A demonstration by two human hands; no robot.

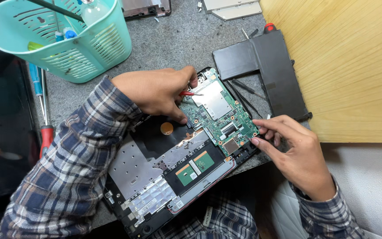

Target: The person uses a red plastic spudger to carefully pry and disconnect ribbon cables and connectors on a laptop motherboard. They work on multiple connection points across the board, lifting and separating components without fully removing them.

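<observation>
- The left hand (158, 93) is curled tight around a small red tool (190, 93). The thin tip pokes out past the fingers.
- The tip touches a shiny silver plate (213, 101) on the green circuit board (219, 116), just past the left hand's fingertips.
- The right hand (295, 152) has its fingers bent and close together. Its fingertips pinch the near corner of the green circuit board.
- The board sits in an open laptop shell (169, 177), which lies between the two hands and runs back under the left arm.
- A round copper-coloured spot (166, 128) shows on the shell right under the left hand.
- A flat black battery (266, 66) lies on the grey counter (173, 40), just beyond the right hand.
- A yellow wooden board (350, 66) lies beyond the right hand too, next to the battery.
- A light green basket (63, 37) with tools in it stands beyond the left hand.
- A screwdriver with a red handle (45, 128) lies beside the left sleeve.
</observation>
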